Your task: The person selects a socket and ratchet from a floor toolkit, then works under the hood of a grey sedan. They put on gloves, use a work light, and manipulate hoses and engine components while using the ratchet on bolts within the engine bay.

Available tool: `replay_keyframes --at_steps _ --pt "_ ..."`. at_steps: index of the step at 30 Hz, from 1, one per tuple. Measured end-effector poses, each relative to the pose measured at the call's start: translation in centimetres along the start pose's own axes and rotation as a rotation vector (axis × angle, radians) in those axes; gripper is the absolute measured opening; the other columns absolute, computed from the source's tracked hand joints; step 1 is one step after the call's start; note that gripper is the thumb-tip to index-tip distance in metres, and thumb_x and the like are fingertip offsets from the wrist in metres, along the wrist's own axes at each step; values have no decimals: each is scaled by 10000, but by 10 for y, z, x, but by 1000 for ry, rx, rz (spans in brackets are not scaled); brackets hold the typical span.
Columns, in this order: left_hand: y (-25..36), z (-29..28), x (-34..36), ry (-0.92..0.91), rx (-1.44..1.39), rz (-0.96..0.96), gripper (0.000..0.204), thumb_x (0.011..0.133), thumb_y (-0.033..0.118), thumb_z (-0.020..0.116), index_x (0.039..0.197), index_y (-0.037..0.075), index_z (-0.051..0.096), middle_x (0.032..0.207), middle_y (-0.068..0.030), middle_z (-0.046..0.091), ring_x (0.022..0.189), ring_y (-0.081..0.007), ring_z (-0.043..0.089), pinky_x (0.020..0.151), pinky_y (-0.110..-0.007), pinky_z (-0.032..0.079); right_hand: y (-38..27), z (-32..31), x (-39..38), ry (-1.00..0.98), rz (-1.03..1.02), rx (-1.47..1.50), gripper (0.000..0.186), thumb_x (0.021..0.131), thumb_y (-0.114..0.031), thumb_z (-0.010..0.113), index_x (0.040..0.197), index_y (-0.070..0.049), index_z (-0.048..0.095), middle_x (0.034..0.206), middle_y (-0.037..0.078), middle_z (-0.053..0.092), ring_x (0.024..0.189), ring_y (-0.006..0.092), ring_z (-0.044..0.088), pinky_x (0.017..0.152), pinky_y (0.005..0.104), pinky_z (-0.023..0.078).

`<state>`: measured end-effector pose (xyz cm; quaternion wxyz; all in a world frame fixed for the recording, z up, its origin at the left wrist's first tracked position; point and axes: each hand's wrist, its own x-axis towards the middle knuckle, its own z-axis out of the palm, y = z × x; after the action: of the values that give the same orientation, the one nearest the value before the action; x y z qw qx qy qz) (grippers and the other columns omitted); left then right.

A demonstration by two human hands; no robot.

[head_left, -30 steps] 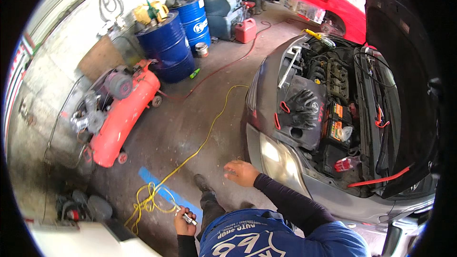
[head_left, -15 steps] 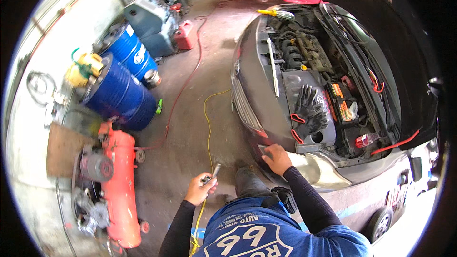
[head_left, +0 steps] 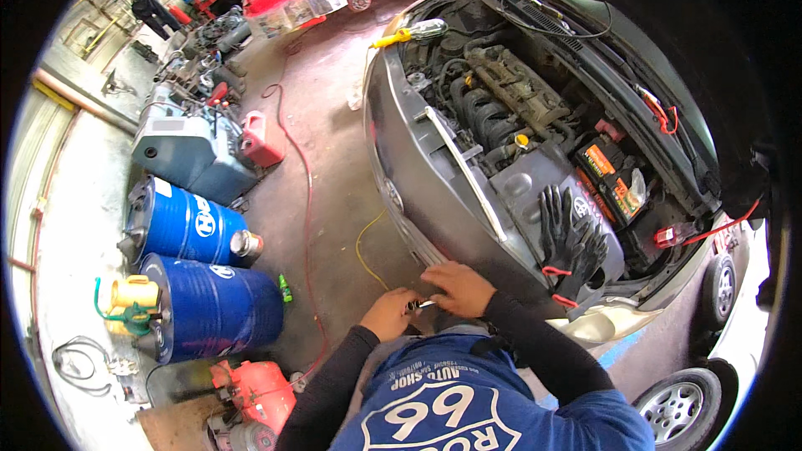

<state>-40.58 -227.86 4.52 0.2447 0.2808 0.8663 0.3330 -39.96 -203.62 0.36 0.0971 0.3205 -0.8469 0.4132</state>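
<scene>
My left hand [head_left: 391,315] is closed round a short, shiny metal hand tool [head_left: 422,305] with a rounded end, perhaps a socket piece. My right hand [head_left: 459,288] meets it from the other side, fingers curled at the tool's far end. Both hands are in front of my body, close to the front bumper of a dark grey car [head_left: 468,242] with its hood up. Black work gloves [head_left: 572,238] with red cuffs lie on the engine cover, away from my hands. My fingers hide part of the tool.
A yellow-handled work light [head_left: 409,33] rests on the car's front edge. A clear red bottle [head_left: 672,235] stands in the engine bay. Blue drums [head_left: 221,305] and a red compressor [head_left: 259,392] are at left. A red hose [head_left: 309,234] and yellow cord [head_left: 363,255] cross the floor.
My right hand has left the car's front corner and come to the tool. My left hand has moved up and right, bringing the tool against it. The view has turned.
</scene>
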Motion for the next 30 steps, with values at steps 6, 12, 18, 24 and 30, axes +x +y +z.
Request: replay_keyframes --at_steps 6,12,18,24,30 --pt "-39 -71 120 -256 119 172 245 961 210 671 1131 33 665 1065 -221 678 994 -421 646 858 -507 507 22 2 56 -250 583 41 244 986 -185 548 1141 -14 624 1124 213 661 1081 412 624 934 507 499" --pt "-86 -142 269 -110 118 496 240 950 169 646 1166 65 661 1080 -184 673 971 -400 639 883 -497 509 58 3 66 264 929 -149 216 1021 -160 530 1168 -33 625 1007 218 639 1014 430 624 876 514 494" --pt "-122 -187 420 -389 407 796 370 845 107 675 1213 86 639 1163 -126 597 1192 -370 560 1022 -460 473 112 15 112 541 1127 -442 190 981 -111 574 1154 -45 616 1004 190 616 967 408 604 826 501 477" --pt "-158 -179 444 -336 316 966 574 939 338 677 1434 98 513 1421 -138 495 1404 -371 406 1174 -532 328 129 35 138 425 1212 -757 391 892 -61 586 1270 -130 659 1159 104 620 1120 320 573 961 471 445" --pt "-184 -168 432 -246 422 920 677 998 515 576 1521 109 434 1602 -159 339 1530 -387 229 1230 -572 201 129 63 147 495 1248 -796 394 890 -65 585 1268 -138 668 1197 79 621 1167 301 549 985 464 429"
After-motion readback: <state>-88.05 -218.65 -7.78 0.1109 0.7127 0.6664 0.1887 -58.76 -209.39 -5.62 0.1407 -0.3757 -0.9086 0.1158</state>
